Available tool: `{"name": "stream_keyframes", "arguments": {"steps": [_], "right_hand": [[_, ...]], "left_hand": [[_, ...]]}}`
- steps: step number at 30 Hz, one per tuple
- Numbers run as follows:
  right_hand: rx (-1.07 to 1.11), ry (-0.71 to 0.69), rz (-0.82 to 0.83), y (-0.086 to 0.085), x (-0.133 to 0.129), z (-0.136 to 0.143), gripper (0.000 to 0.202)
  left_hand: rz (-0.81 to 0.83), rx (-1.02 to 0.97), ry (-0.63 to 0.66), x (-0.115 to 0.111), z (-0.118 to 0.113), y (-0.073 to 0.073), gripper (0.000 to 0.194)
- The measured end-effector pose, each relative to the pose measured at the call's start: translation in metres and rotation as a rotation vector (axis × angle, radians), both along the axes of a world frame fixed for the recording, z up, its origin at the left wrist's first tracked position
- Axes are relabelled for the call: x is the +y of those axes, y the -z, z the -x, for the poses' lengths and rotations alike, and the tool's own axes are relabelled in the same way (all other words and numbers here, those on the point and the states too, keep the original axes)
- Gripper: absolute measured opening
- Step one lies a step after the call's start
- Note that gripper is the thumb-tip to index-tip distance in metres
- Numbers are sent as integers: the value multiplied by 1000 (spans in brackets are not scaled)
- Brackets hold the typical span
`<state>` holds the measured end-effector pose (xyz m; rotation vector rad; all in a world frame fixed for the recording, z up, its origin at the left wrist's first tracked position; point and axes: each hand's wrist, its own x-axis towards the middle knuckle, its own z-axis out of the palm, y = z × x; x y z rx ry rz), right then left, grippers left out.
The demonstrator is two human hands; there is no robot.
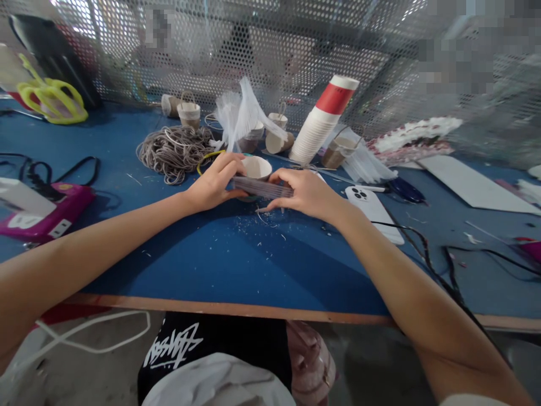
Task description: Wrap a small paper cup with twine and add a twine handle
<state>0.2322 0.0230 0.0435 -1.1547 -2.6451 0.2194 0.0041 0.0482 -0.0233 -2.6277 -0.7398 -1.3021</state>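
Observation:
Between my two hands stretches a bundle of thin, translucent strips (264, 187), level in front of a white paper cup (257, 167). My left hand (217, 179) is closed at the bundle's left end, its fingers beside the cup's rim. The right end sits between the thumb and fingers of my right hand (306, 193). Whether the left fingers also touch the cup I cannot tell. Small white scraps lie on the blue table (236, 265) below the hands. A yellow loop (205, 162) shows just behind my left hand.
Behind stand a tall stack of paper cups (323, 121), a heap of grey cord (175, 151), white strip bundles (243, 115) and small cord-handled cups (189, 114). A white phone (374, 213) lies right, near black cables. At left is a magenta power strip (63, 208).

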Motion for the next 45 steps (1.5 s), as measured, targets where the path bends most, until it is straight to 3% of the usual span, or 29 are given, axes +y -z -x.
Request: {"name": "stream_keyframes", "arguments": {"steps": [6,13,19,27,38,45], "right_hand": [[-56,2,-195,0,-7,1,36],[-121,-55,-274,-1,-10,0,37],[-178,-62,-321,1,-10,1,36],[-151,-26,-231,-8,-12,-2,42],[-112,-20,-180,-8,-7,-5,47],[-184,-61,-309,2,-1,-4,59]], "left_hand": [[125,-1,26,-3,8,-14,32],[307,61,149,-8,19,-30,43],[352,21,219,-11,16,-28,51],[397,14,198,-13,13,-26,55],[294,28,146,-15,8,-24,33],[346,1,153,-14,6,-21,33]]}}
